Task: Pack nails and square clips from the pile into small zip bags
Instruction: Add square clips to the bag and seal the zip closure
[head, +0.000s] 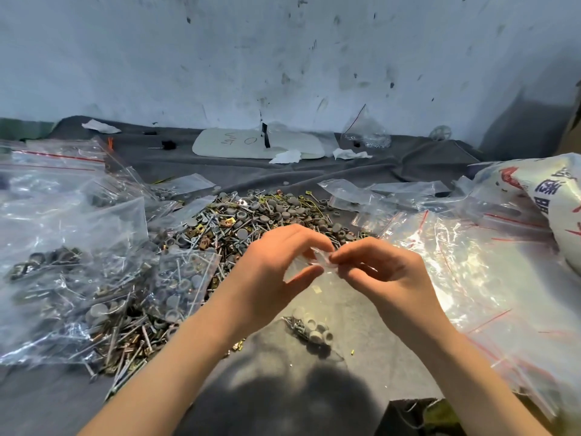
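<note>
While the left hand [275, 265] and right hand [382, 272] meet above the grey cloth-covered counter [361, 360], each grip is narrow, fingertips pinching a small clear plastic zip bag [316, 258] between them. Just beyond lies the loose pile of silver nails, brass square clips and grey round caps [239, 221]. A small filled bag [311, 330] rests on the counter nearer the person than the hands.

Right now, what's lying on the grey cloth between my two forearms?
In the head view, a small clear packed bag of pale round caps and nails lies between them.
</note>
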The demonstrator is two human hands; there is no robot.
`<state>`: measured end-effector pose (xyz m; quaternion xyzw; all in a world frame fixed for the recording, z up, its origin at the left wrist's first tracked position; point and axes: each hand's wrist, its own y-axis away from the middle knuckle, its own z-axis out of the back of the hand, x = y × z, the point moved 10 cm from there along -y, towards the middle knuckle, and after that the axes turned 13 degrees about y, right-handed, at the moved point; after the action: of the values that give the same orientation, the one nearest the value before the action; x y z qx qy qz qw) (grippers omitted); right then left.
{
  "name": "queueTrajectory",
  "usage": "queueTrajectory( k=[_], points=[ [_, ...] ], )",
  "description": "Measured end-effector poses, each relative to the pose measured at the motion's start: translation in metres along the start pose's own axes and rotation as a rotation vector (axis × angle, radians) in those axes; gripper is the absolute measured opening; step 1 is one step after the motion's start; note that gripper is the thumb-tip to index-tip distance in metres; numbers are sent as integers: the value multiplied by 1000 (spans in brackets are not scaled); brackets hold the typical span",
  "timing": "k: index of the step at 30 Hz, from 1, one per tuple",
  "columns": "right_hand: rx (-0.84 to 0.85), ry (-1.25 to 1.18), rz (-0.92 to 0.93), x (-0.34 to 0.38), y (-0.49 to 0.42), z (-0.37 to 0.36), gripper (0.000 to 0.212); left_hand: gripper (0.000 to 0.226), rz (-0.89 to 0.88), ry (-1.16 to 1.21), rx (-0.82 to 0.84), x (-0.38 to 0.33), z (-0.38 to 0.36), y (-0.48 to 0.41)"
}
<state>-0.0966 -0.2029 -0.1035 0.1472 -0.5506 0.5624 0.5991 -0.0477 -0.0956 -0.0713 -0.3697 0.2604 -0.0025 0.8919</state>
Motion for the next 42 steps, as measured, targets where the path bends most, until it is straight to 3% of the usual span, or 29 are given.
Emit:
queueTrajectory(
  k=[3,9,15,19,22,26,32,36,42],
  points=[
    [-78,186,107,10,1,8,32,26,-46,-43,2,-4,-1,2],
    [-189,683,445,45,6,9,6,10,-118,-119,-59,-8,2,2],
    [-80,857,585,52,7,-5,10,13,-157,-149,-26,-13,4,3],
    [45,997,629,54,2,-13,2,12,-135,-141,31,-15,0,1],
    [225,906,561,55,-7,-17,5,12,25,30,53,-8,1,-3],
    [407,417,284,50,-15,-13,6,5,189,269,43,-2,2,-4],
    [433,130,36,22,-12,-12,22,11,197,74,134,10,1,-1],
    [412,92,16,13,-10,-6,4,4,320,119,235,28,-5,7],
    [285,57,-13,1,-17,12,21,29,332,232,70,26,6,3]
  ],
)
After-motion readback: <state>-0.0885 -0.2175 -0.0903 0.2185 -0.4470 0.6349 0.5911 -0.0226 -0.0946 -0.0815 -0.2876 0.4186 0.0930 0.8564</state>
